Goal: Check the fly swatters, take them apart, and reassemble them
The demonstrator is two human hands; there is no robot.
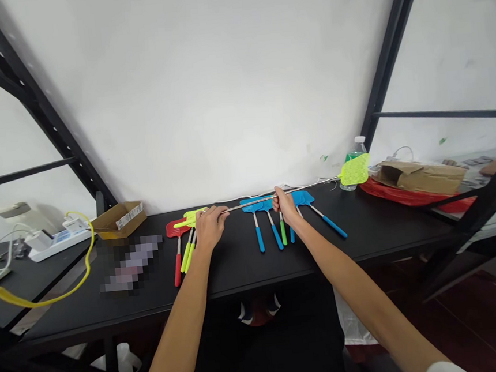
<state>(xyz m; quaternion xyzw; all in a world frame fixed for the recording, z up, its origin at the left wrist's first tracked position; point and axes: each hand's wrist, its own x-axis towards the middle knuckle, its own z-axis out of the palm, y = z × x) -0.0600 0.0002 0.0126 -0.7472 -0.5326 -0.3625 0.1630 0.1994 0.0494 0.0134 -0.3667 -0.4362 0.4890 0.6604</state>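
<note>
On the black counter [238, 268], a red swatter [179, 257] lies left of the blue swatters [275, 233]; nearer them, the left hand [209, 227] has fingers gripping a yellow-green swatter [355, 170] near its handle; above them, the right hand [286, 207] clasps its rod; to their right, its head overlaps a bottle [358, 147].

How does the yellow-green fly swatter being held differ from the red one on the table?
Pose: the yellow-green swatter is held up sideways, head to the right; the red swatter lies on the black table, handle towards the person.
Rod: the yellow-green swatter shows a long bare rod, the red swatter only a short one.
Shared: each has a flat head, a thin rod and a handle coloured like its head.
</note>
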